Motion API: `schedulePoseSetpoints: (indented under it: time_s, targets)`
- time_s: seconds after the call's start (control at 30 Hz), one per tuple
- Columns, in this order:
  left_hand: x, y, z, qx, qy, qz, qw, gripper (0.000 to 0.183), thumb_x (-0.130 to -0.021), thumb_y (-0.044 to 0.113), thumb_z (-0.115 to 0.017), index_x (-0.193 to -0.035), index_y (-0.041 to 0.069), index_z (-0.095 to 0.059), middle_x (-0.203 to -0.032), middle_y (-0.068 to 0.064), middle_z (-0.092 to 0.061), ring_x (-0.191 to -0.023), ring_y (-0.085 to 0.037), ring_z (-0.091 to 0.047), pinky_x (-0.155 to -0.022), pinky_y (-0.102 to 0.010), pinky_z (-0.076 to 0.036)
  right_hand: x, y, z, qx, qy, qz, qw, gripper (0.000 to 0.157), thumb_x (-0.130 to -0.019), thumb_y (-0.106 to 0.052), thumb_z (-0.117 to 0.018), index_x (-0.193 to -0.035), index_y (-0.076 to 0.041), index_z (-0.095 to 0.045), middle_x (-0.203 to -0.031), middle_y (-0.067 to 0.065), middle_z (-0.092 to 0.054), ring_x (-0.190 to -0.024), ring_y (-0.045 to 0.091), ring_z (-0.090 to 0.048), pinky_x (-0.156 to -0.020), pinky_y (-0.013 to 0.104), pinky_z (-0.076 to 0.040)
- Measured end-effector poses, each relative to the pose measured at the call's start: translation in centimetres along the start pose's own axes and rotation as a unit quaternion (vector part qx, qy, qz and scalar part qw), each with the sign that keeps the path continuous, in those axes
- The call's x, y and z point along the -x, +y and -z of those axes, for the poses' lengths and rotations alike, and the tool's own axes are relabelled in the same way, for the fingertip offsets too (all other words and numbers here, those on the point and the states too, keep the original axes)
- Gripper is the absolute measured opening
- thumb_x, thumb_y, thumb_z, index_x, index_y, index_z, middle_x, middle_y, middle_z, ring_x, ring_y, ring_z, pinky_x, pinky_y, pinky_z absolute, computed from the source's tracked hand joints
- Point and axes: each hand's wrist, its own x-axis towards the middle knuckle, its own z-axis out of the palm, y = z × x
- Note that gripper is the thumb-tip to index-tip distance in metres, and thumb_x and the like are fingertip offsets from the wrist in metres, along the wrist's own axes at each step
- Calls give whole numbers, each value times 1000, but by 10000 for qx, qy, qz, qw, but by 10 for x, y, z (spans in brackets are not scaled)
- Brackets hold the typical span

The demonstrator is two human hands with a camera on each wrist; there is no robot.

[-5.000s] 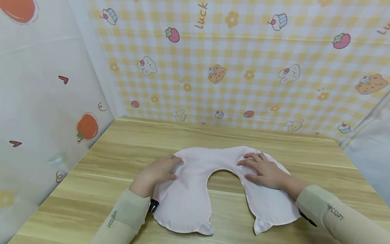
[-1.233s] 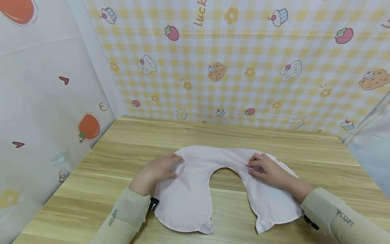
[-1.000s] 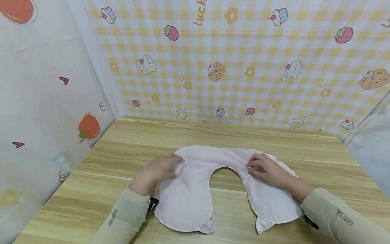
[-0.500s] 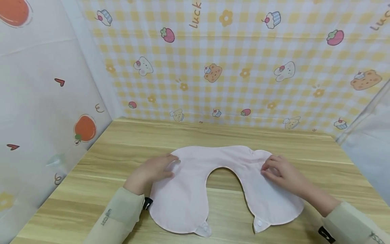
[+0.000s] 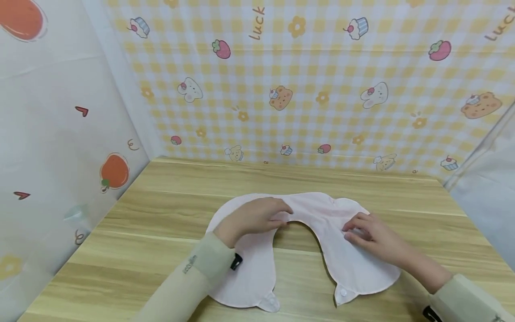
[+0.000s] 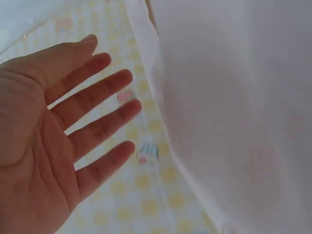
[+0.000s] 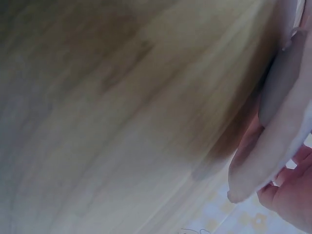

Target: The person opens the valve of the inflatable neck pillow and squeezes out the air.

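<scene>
A pale pink U-shaped cloth piece [image 5: 249,281], like a flat neck pillow, lies with its opening toward me. Its two ends carry small pointed tabs, a left tab [image 5: 268,302] and a right tab [image 5: 344,294] with a white snap. My left hand [image 5: 258,215] reaches across the left half, fingertips right at the top of the inner curve. In the left wrist view its fingers are straight, beside the cloth's edge. On the right half, my right hand [image 5: 374,236] rests with fingers loosely bent and thumb apart. Creases run through the cloth near its fingertips.
The wood-grain table [image 5: 161,201] stretches around the cloth. Behind it stands a yellow checked backdrop [image 5: 257,112] with cartoon prints, and a white printed sheet [image 5: 60,143] hangs at the left. Both sleeves are beige, with black bands showing under the wrists.
My left hand has moved right, from the cloth's outer left side to its inner curve. My right hand slid outward to the right, and its pinch has loosened. Creases formed on the right half.
</scene>
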Motion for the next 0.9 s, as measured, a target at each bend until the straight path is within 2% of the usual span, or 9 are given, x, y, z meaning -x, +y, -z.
schedulePoseSetpoints:
  time_s: [0.17, 0.33, 0.57, 0.73, 0.9]
  targets:
    - [-37, 17, -11, -102, -189, -671, 9975, 27, -99, 17, -61, -124, 10, -67, -124, -1, -69, -119, -14, -61, -107, -25, -44, 1, -2, -1, 80, -386, -300, 9988, 17, -90, -29, -72, -107, -31, -69, -106, -16, -61, -92, 8, -46, -71, 25, -39]
    - [-62, 28, -18, -71, -303, -877, 9957, 25, -99, 17, -58, -122, 13, -69, -122, 3, -69, -114, -9, -62, -101, -17, -45, 0, -4, -1, 48, -686, -672, 9954, 27, -88, -38, -73, -114, -30, -69, -111, -11, -59, -100, 19, -46, -75, 35, -41]
    - [-88, 35, -28, 120, -613, -789, 9949, 21, -98, 18, -62, -117, 14, -72, -114, 6, -72, -105, -3, -63, -93, -10, -44, 0, -5, -4, 172, -863, -840, 9926, 46, -82, -49, -76, -122, -30, -67, -118, -5, -55, -108, 27, -45, -73, 43, -43]
    - [-99, 35, -33, 28, -902, -641, 9939, 18, -98, 16, -63, -110, 15, -75, -105, 6, -72, -93, -6, -60, -87, -10, -44, 1, -4, -5, 52, -877, -806, 9929, 50, -81, -48, -77, -126, -28, -65, -121, -3, -54, -112, 29, -44, -82, 49, -45]
    - [-109, 33, -38, -45, -1105, -460, 9928, 13, -96, 15, -64, -102, 15, -75, -95, 7, -69, -85, -6, -57, -80, -11, -43, 4, 1, -3, -263, -905, -731, 9929, 53, -82, -44, -77, -129, -24, -63, -132, 7, -54, -121, 38, -45, -90, 59, -44]
